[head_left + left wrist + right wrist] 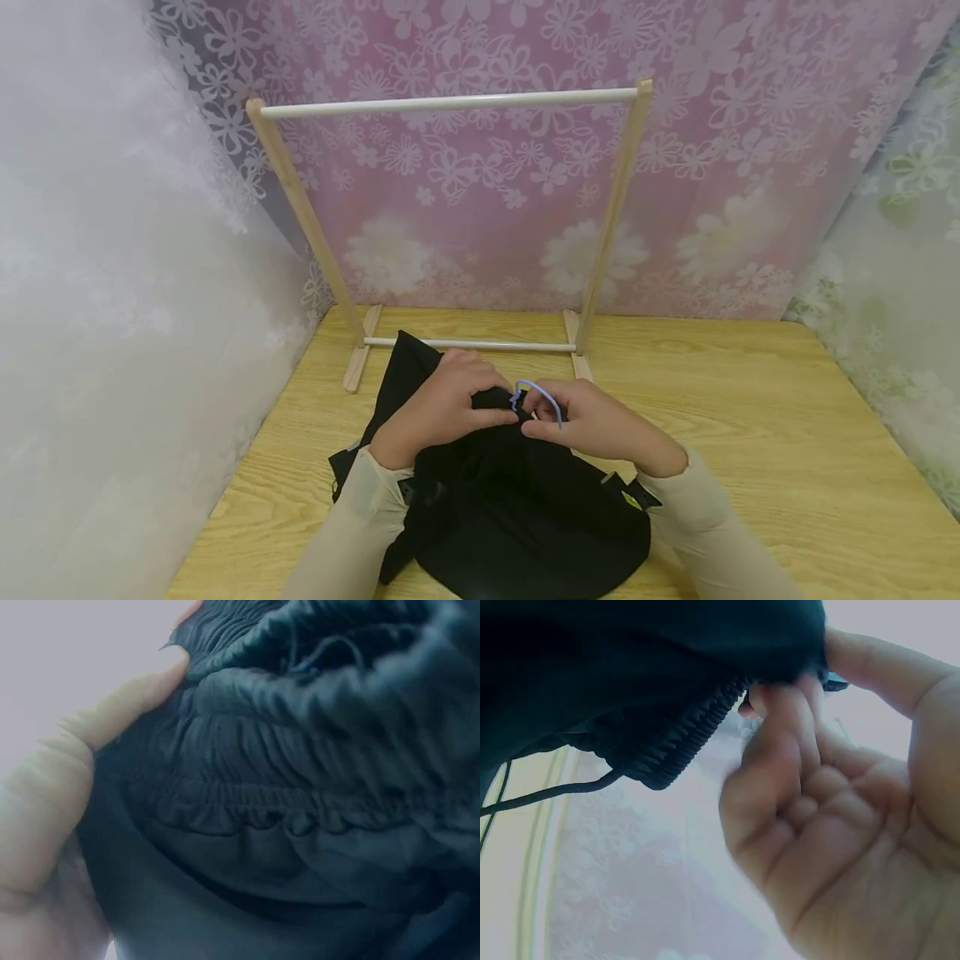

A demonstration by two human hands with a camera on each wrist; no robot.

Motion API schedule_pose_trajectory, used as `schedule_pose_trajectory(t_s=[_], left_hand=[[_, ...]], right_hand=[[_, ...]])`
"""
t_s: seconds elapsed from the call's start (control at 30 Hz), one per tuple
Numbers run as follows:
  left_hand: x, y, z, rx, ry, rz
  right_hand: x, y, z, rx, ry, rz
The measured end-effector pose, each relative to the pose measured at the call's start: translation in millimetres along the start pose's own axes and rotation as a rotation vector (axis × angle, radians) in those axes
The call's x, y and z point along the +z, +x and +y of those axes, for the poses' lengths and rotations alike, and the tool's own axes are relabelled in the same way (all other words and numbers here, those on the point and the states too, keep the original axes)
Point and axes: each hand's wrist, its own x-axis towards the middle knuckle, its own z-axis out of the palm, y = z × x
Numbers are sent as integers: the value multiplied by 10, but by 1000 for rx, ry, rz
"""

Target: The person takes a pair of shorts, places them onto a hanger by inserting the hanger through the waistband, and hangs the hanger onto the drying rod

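A black garment with a gathered elastic waistband is bunched over the near part of the table. My left hand pinches the waistband, its thumb lying along the ruffled edge in the left wrist view. Facing it, my right hand pinches the garment's edge between thumb and curled fingers. Between the two hands a thin light-blue curved piece, like a hanger's hook, arcs up in front of the right fingers. Its lower end is hidden by the hands and cloth. A dark drawstring hangs from the garment.
A wooden rack with a white top bar and a white lower bar stands at the back of the wood-grain table. Its feet reach toward the garment. Flowered curtain cloth hangs behind and at both sides.
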Motion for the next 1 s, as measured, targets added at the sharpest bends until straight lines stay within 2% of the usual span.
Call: schedule_pose_trajectory(t_s=[0.07,0.17,0.3,0.4,0.57,0.67,0.73,0.9,0.93,1.0], left_hand=[[2,-2,10,-5,5,27],[16,5,29,6,-2,59],[68,32,35,61,-21,90],[101,61,30,90,-32,100],[86,91,21,67,-92,88],[29,68,23,37,-145,118],[-15,42,38,15,-163,169],[-110,-2,126,-30,-134,354],[-125,-14,156,-29,-133,364],[-143,-33,220,-29,-146,308]], right_hand=[[-6,-17,-11,18,-33,-5],[5,-40,-11,16,-59,-65],[22,-55,2,-25,-53,-156],[24,-56,4,-38,-50,-154],[46,-39,5,-70,-117,-16],[66,-17,6,-86,-129,75],[73,-9,2,-104,-123,126],[78,-16,-27,-127,-67,254],[77,-18,-41,-126,-48,281],[78,-20,-62,-120,-34,337]])
